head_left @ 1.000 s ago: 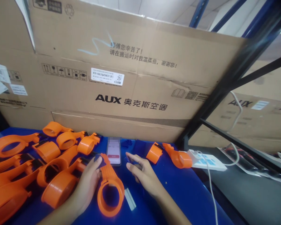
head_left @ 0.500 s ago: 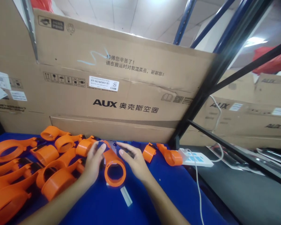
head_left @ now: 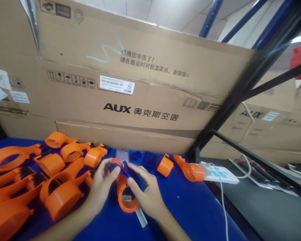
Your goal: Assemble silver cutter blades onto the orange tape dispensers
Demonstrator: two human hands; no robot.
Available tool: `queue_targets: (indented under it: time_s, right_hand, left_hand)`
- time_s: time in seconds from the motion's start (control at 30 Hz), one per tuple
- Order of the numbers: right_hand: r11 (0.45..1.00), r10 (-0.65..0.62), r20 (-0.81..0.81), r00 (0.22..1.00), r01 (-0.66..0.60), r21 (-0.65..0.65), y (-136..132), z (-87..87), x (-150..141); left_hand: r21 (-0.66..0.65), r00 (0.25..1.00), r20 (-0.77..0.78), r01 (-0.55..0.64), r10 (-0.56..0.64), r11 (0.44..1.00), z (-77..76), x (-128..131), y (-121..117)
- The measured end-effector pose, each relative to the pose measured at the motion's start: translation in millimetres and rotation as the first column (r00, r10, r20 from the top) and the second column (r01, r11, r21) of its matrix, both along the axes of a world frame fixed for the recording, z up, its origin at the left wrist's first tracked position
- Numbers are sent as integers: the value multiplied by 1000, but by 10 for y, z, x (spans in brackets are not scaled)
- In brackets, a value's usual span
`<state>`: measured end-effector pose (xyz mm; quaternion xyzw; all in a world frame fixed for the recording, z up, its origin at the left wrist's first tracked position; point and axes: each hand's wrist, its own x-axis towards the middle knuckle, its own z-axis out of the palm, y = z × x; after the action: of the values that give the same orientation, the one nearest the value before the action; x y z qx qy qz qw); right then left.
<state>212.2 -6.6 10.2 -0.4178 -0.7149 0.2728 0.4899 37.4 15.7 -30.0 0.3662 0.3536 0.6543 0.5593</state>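
My left hand (head_left: 102, 185) is closed around the handle end of an orange tape dispenser (head_left: 120, 195), whose ring hangs towards me over the blue table. Between thumb and fingers, my right hand (head_left: 148, 191) pinches a dark blue plastic piece (head_left: 127, 169) that lies along the dispenser's handle. Whether the two parts are joined cannot be made out. Below the ring, a pale flat strip (head_left: 141, 218) rests on the table, partly covered. A phone (head_left: 122, 156) lies just beyond my hands, and a small dark blue piece (head_left: 135, 155) sits beside it.
Several orange tape dispensers (head_left: 62, 199) are heaped at the left. Two more, one with a blue part (head_left: 150, 161), lie at the right near a white power strip (head_left: 222, 174) and its cable. A large cardboard box (head_left: 140, 83) stands behind, beside a black rack post (head_left: 224, 107).
The dispenser has come nearer and turned in my hands. My right hand has brought the blue piece over against its handle. The view has shifted, showing the phone more fully.
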Motion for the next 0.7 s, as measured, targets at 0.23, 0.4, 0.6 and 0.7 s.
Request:
queue_targets:
  time_s: [0.23,0.4,0.6,0.7]
  right_hand:
    - [994,-18,-50,999,13,-107,-67,-40,-31]
    - [986,-33,-90,995,18,-163,-69,-22,-42]
    - [982,8,-101,995,-26,-187,-51,24,-8]
    - [981,70,-78,995,-83,-176,-35,66,26]
  left_hand:
    - [-23,998,-44,44,-45,999,-8,10,-58]
    - [-46,997,-40,61,-63,997,-44,-3,-69]
    - [-26,999,-29,38,-39,999,-21,-1,-82]
    - [28,999,4,54,-55,998,-29,-27,-53]
